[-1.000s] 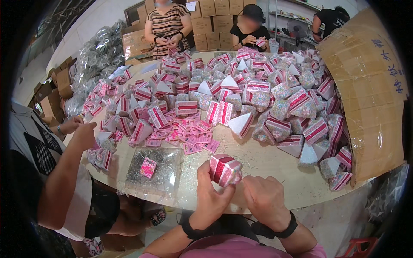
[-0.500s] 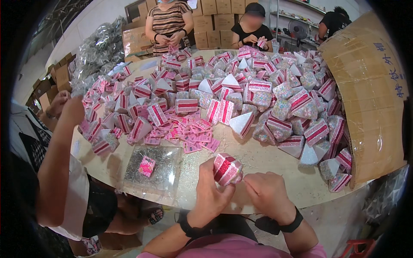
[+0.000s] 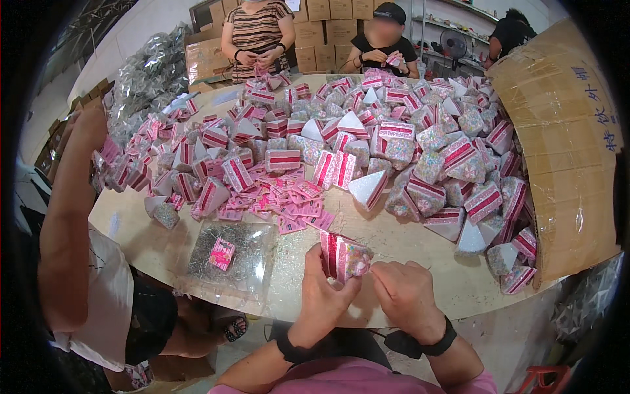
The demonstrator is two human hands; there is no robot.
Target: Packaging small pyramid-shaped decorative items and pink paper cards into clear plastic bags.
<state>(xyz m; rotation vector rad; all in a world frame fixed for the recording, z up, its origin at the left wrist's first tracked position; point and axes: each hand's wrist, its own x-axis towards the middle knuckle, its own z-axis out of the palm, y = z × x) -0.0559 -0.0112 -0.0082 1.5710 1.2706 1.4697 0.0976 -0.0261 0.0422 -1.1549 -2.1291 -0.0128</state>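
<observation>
A glittery toy cake slice [image 3: 344, 257], pink and white with red layers and a sprinkled side, is gripped in my left hand [image 3: 326, 292] above the table's near edge. Beside its sprinkled end is my right hand [image 3: 408, 295], thumb and fingers pinched together; anything between them is too small to make out. Left of my hands lies a flat clear plastic tray [image 3: 252, 289] holding silvery strands and a small pink printed packet [image 3: 223, 254]. Pink cards [image 3: 292, 203] are spread loosely just beyond it.
A big heap of similar cake slices [image 3: 400, 141] covers the table's far half. An opened cardboard box [image 3: 564, 171] stands at the right edge. At left, a co-worker's arm [image 3: 65, 217] reaches over the table. Two more people stand or sit across, near stacked cartons [image 3: 325, 36].
The cake slice has turned in my left hand, so its sprinkled side shows more. The co-worker's arm at left has moved leftward. A slice near the left table edge is gone from its spot.
</observation>
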